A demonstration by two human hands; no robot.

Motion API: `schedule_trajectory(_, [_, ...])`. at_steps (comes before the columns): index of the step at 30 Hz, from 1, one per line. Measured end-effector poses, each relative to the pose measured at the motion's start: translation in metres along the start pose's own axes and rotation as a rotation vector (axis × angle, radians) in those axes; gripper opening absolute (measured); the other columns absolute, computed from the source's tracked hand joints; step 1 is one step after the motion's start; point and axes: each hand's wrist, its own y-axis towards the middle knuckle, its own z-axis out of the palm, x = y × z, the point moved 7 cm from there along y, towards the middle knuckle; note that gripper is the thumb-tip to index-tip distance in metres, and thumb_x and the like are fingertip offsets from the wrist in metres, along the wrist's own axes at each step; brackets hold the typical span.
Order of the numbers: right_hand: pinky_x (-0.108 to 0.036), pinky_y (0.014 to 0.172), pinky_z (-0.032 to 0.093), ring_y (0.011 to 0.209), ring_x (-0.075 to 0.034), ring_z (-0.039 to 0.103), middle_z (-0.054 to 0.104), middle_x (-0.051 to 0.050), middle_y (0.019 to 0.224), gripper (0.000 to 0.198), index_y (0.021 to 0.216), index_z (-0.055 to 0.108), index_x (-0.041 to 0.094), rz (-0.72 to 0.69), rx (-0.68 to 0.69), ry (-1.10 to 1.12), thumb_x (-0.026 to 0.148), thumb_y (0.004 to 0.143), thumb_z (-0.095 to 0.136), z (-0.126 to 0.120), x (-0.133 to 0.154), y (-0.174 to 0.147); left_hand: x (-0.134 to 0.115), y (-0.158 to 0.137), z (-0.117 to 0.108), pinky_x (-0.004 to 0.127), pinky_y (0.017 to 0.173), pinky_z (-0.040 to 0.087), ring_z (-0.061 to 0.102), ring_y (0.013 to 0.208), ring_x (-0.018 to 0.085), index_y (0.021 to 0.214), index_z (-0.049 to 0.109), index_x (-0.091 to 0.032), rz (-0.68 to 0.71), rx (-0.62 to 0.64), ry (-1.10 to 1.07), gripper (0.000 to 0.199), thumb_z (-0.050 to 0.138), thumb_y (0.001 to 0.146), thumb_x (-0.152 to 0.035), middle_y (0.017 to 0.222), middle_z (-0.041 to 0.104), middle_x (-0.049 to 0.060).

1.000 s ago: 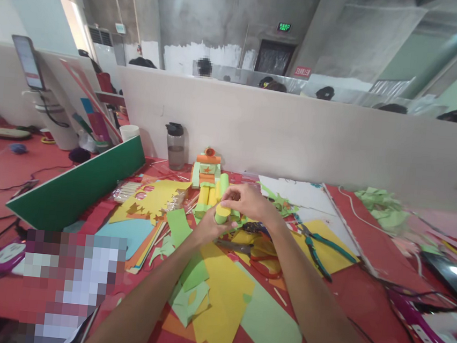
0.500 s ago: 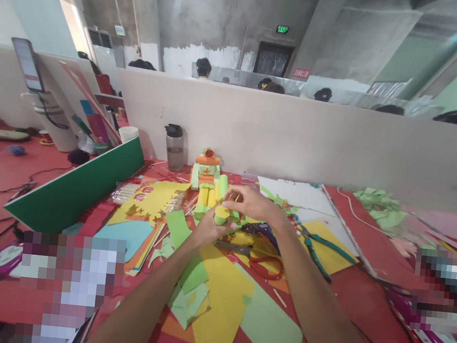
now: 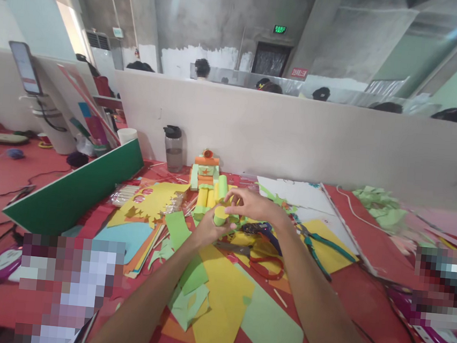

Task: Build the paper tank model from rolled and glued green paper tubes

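A light green paper cylinder with a yellow round top stands upright in my left hand, whose fingers wrap round it from below. My right hand reaches over from the right, its thumb and bent fingers closed in at the edge of the yellow top. Just behind lie yellow and green paper rolls, standing in front of an orange and light green paper model with a star on it.
Pliers with teal handles, red-handled scissors and another tool with a blue handle lie on the right. Yellow paper sheets and scraps cover the front. A water bottle and a green board stand to the left.
The right hand's fingertips have moved slightly down and closer onto the yellow top. My left hand keeps its hold on the cylinder. The view has shifted a little.
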Motion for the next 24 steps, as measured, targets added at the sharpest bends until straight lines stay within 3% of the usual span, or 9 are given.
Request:
schedule_trajectory(4, [-0.028,0.06,0.047,0.063,-0.015,0.061,0.069,-0.005,0.089,0.023,0.106,0.063,0.019,-0.02,-0.102,-0.043,0.036,0.092,0.057,-0.013,0.006,-0.008,0.003,-0.001,-0.002,0.024,0.059,0.042,0.05,0.062,0.011,0.077,0.051,-0.017,-0.02,-0.027,0.022,0.038,0.081,0.068,-0.039,0.071,0.055,-0.002])
schedule_trajectory(7, [-0.03,0.072,0.047,0.078,-0.017,0.065,0.071,-0.006,0.101,0.025,0.107,0.069,0.022,-0.22,-0.167,-0.195,0.021,0.095,0.048,-0.023,0.029,-0.022,0.004,0.0,-0.003,0.025,0.061,0.044,0.053,0.064,0.012,0.076,0.053,-0.017,-0.019,-0.039,0.039,0.037,0.081,0.068,-0.04,0.072,0.058,-0.001])
schedule_trajectory(9, [-0.032,0.082,0.047,0.093,-0.019,0.065,0.07,-0.006,0.112,0.036,0.111,0.072,0.025,-0.36,-0.088,-0.288,0.011,0.093,0.044,-0.018,0.045,-0.03,0.005,0.0,-0.004,0.025,0.062,0.044,0.053,0.064,0.012,0.075,0.053,-0.017,-0.018,-0.044,0.043,0.036,0.081,0.069,-0.039,0.074,0.059,0.0])
schedule_trajectory(11, [-0.033,0.088,0.046,0.104,-0.02,0.064,0.068,-0.004,0.121,0.046,0.115,0.072,0.028,-0.416,0.015,-0.35,0.004,0.089,0.043,-0.008,0.054,-0.034,0.005,0.0,-0.003,0.025,0.063,0.044,0.052,0.065,0.012,0.075,0.054,-0.016,-0.007,-0.042,0.037,0.033,0.079,0.071,-0.038,0.075,0.059,0.001])
schedule_trajectory(15, [-0.035,0.094,0.045,0.115,-0.023,0.062,0.065,-0.005,0.131,0.053,0.113,0.074,0.025,-0.397,0.119,-0.458,-0.003,0.079,0.045,0.008,0.059,-0.036,0.0,0.001,-0.003,0.025,0.064,0.044,0.05,0.067,0.012,0.082,0.056,-0.016,0.023,-0.031,0.014,0.031,0.077,0.073,-0.038,0.077,0.058,0.0])
schedule_trajectory(24, [-0.036,0.095,0.044,0.117,-0.024,0.06,0.069,-0.003,0.125,0.054,0.109,0.074,0.028,-0.374,0.127,-0.514,-0.005,0.077,0.045,0.007,0.062,-0.043,0.006,0.003,-0.003,0.025,0.065,0.045,0.052,0.069,0.012,0.09,0.059,-0.018,0.038,-0.04,-0.004,0.03,0.077,0.074,-0.036,0.08,0.06,0.0])
